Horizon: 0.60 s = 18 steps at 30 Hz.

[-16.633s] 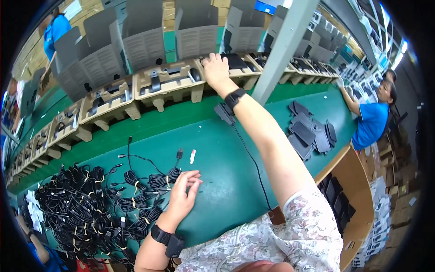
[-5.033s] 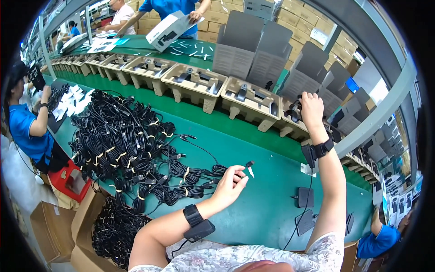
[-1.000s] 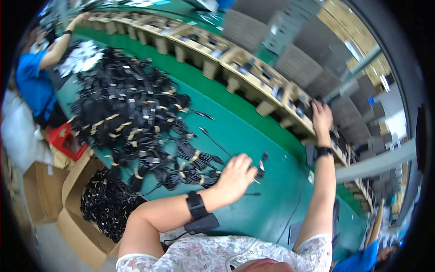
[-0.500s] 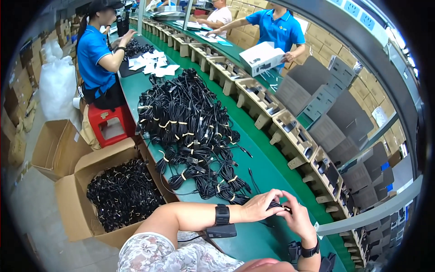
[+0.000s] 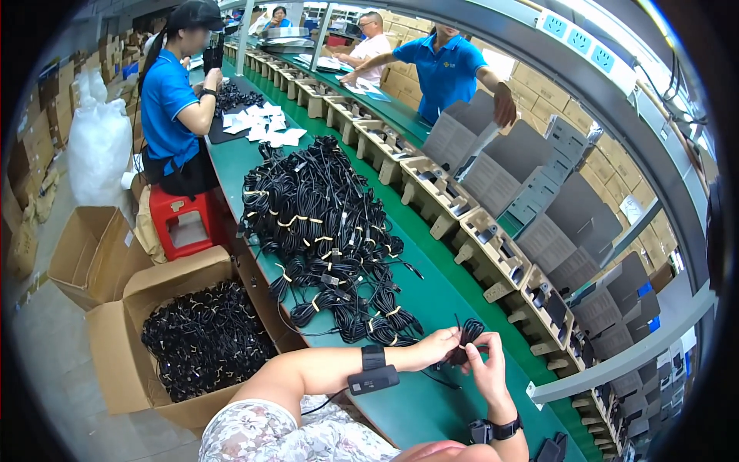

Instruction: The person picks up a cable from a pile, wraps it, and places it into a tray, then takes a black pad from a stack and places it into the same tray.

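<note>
While both hands, left hand [image 5: 437,348] and right hand [image 5: 488,368], grip one coiled black cable bundle [image 5: 465,340], a large cable heap [image 5: 323,239] lies unhandled on the green bench [image 5: 431,400]; trays [image 5: 493,254] stand beyond.

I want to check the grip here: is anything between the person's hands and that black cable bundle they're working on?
Nothing visible. Both the left hand and the right hand already close directly on the black cable bundle, held above the green table, apart from the cable pile.
</note>
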Motion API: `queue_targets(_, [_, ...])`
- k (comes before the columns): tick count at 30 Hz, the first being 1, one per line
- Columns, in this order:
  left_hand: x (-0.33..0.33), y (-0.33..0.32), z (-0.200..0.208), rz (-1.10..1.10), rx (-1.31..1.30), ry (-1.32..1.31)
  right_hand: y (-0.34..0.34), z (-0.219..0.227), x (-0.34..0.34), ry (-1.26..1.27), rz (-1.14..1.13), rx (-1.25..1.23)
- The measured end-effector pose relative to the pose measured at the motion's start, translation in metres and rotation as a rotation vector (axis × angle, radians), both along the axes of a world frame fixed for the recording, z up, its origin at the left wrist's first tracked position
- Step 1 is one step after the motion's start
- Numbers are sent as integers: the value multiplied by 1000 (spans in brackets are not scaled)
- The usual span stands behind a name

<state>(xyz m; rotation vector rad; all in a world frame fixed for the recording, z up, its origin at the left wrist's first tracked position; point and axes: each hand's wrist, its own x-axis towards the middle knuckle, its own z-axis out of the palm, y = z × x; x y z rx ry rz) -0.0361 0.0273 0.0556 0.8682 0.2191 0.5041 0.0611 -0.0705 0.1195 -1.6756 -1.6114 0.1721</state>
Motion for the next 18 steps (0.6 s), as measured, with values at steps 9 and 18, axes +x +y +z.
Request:
queue_targets(9, [-2,12,-3,-342,198,167,-2,33,-9,-887,149,-16])
queue_targets(18, [-8,11,21,-358,283,33,-9,50,-2,-920,-90,-112])
